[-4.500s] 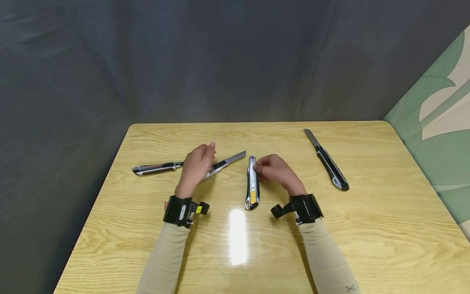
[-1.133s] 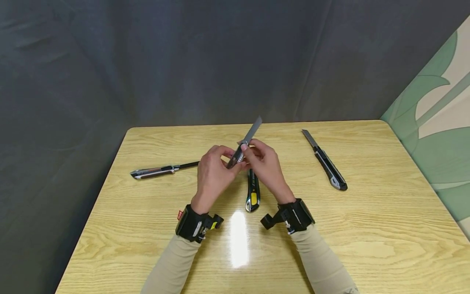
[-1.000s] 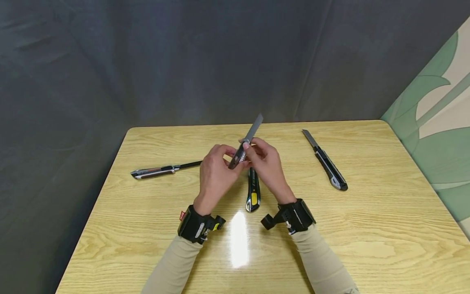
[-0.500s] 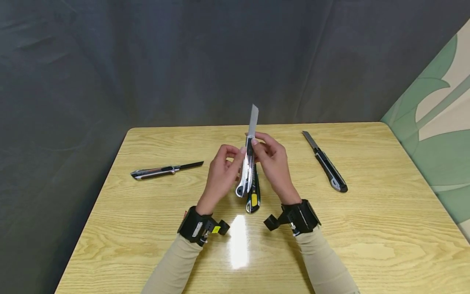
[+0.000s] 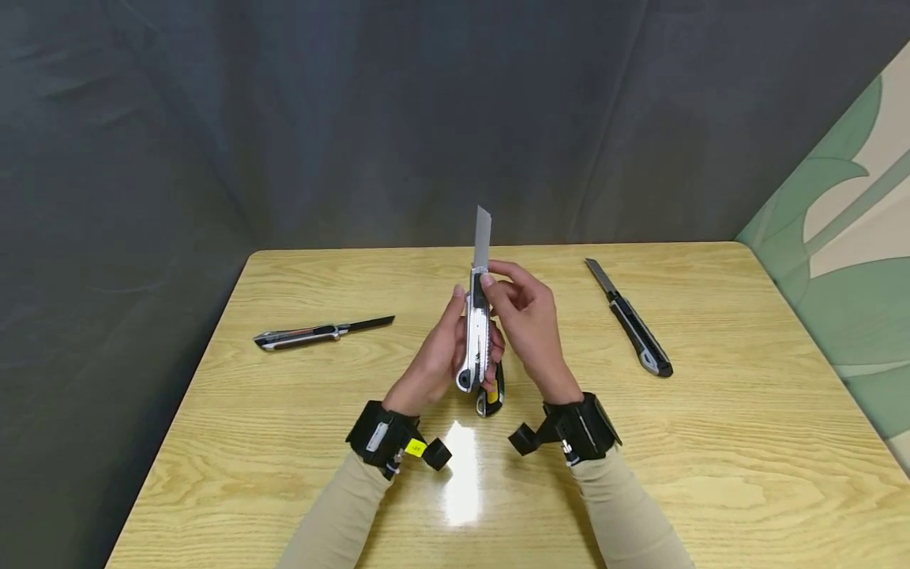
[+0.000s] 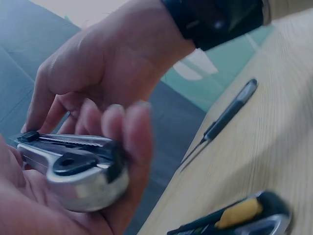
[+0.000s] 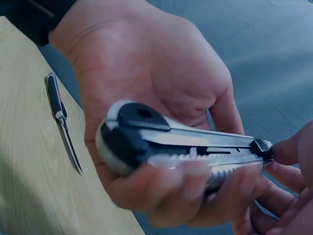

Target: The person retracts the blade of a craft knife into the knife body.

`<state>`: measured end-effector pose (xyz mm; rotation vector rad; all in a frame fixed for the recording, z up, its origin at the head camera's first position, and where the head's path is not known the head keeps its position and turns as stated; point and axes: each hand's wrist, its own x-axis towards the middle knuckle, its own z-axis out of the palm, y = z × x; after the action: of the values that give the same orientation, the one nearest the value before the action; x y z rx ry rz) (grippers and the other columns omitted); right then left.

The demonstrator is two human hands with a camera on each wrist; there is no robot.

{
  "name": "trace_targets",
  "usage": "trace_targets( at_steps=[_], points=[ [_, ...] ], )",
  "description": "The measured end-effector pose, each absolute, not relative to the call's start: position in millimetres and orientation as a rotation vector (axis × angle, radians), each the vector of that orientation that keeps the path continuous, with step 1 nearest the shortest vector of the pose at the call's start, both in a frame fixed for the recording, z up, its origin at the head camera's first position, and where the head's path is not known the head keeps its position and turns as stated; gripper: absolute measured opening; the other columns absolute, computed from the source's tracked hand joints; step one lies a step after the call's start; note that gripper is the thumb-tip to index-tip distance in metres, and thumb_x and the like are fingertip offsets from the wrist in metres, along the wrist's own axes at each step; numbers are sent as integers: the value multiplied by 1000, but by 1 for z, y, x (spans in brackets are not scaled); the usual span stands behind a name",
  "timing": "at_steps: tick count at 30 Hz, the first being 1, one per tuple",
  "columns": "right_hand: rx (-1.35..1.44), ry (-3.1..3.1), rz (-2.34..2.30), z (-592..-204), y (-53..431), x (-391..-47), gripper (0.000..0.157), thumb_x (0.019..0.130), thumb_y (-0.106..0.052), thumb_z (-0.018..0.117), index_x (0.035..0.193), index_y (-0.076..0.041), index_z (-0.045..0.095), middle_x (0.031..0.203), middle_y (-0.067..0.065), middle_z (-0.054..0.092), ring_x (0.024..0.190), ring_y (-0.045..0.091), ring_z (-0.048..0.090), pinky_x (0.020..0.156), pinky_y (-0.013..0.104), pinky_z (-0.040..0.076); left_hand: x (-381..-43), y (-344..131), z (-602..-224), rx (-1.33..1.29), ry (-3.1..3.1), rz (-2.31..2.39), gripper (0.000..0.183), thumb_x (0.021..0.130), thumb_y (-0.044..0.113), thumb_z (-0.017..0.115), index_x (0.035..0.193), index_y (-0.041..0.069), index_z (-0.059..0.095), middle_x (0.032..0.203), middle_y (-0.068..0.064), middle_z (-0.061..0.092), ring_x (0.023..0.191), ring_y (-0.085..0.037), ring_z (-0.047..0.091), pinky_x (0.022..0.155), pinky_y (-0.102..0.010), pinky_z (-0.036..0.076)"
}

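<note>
A silver utility knife [image 5: 478, 336] is held up over the table, its long blade [image 5: 483, 235] out and pointing away. My left hand [image 5: 435, 359] cradles the handle, fingers curled round its underside, as the right wrist view also shows. With thumb and fingers, my right hand [image 5: 528, 320] pinches the front end; the thumb sits at the black slider [image 7: 261, 148]. Below lies a dark utility knife with a yellow button [image 6: 239, 214], mostly hidden by the left hand and the silver knife in the head view.
On the wooden table [image 5: 711, 458], a utility knife with a black blade [image 5: 302, 337] lies at the left. Another black-and-grey utility knife [image 5: 640, 332] lies at the right, blade out. A dark curtain [image 5: 426, 118] hangs behind the table.
The silver knife has been lifted off the table and turned from slanting right to nearly straight away. The left hand has shifted from pinching its side to curling round the handle from beneath.
</note>
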<state>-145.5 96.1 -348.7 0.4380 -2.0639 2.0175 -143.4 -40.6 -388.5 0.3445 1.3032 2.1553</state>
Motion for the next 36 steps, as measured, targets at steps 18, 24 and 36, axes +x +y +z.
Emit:
trace_targets(
  at_steps=[18, 24, 36],
  points=[
    [405, -2136, 2253, -350, 85, -137, 36, 101, -28, 39, 106, 1, 61, 92, 19, 63, 79, 30, 54, 68, 34, 44, -136, -27, -395, 310, 1283, 2316, 74, 91, 69, 16, 92, 2, 48, 64, -8, 49, 46, -22, 51, 40, -31, 49],
    [520, -2110, 2391, -355, 83, -139, 50, 103, -35, 26, 110, 4, 57, 96, 22, 65, 95, 30, 57, 87, 39, 41, -138, -24, -398, 401, 1456, 2305, 75, 94, 63, 8, 99, 0, 49, 63, -18, 50, 44, -30, 53, 38, -44, 51],
    [467, -2157, 2352, -366, 85, -145, 58, 101, -47, 28, 101, 0, 62, 89, 15, 69, 91, 26, 59, 81, 38, 44, -127, -27, -374, 426, 1841, 2172, 67, 99, 50, 4, 94, 3, 51, 68, -22, 52, 50, -32, 53, 43, -50, 51]
  ],
)
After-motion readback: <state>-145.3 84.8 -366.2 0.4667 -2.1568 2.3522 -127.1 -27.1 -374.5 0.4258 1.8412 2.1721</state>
